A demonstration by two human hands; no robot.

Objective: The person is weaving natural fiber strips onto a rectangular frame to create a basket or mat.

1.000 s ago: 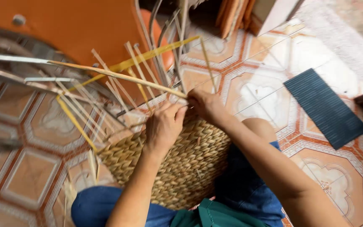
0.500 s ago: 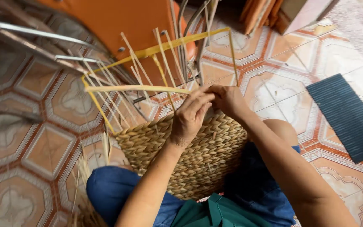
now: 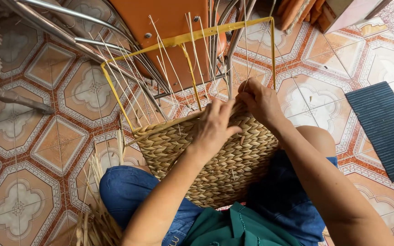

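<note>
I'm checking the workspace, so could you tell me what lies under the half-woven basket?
The woven basket rests on the person's lap, on blue shorts and bare knees. The floor beneath is hidden.

Patterned floor tiles everywhere, orange and cream with star-ish medallions. Orange chair up top with shiny metal legs splaying across the tiles. Dark ribbed mat off to the right. Bit of wooden furniture in the top corner. Soft, even daylight.
</note>
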